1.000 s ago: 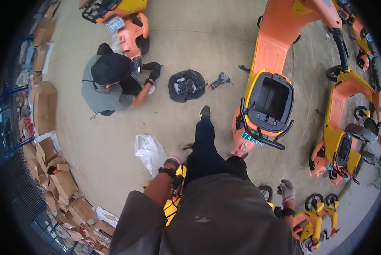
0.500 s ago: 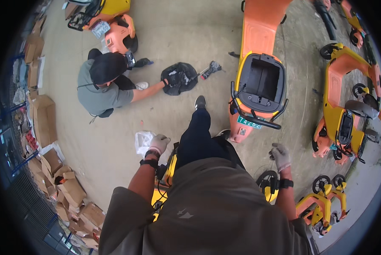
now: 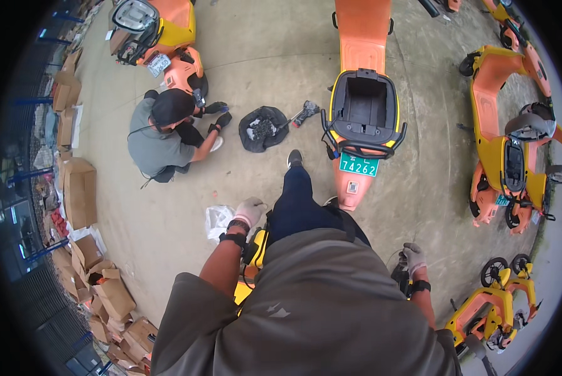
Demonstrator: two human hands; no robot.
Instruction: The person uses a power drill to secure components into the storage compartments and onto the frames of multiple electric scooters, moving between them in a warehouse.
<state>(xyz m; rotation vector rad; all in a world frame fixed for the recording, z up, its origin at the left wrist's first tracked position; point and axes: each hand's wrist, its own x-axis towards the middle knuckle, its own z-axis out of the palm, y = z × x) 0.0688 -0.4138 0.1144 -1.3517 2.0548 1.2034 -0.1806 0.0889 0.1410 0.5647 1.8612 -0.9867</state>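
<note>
My left hand [image 3: 250, 212], in a pale glove, hangs beside my left thigh with its fingers curled in. What it holds, if anything, is hidden. A crumpled white plastic bag [image 3: 219, 220] lies on the floor just left of it. My right hand [image 3: 413, 257], gloved too, is out to my right with bent fingers; whether anything is in them is hidden. Ahead to the right stands an orange and yellow scooter [image 3: 363, 53] with its seat compartment [image 3: 363, 103] uncovered. Yellow scooter parts [image 3: 260, 247] show beside my left forearm.
A co-worker [image 3: 158, 128] in dark gloves crouches ahead left, near another scooter [image 3: 177, 28]. On the floor lie a black bag [image 3: 264, 128] with bits in it and a bundled tool [image 3: 305, 114]. Cardboard boxes [image 3: 80, 194] line the left; more scooters [image 3: 503, 131] stand right.
The co-worker has drawn a hand back from the black bag and brought both hands together. My view has shifted, and the scooter ahead appears farther left. My hands stay low at my sides.
</note>
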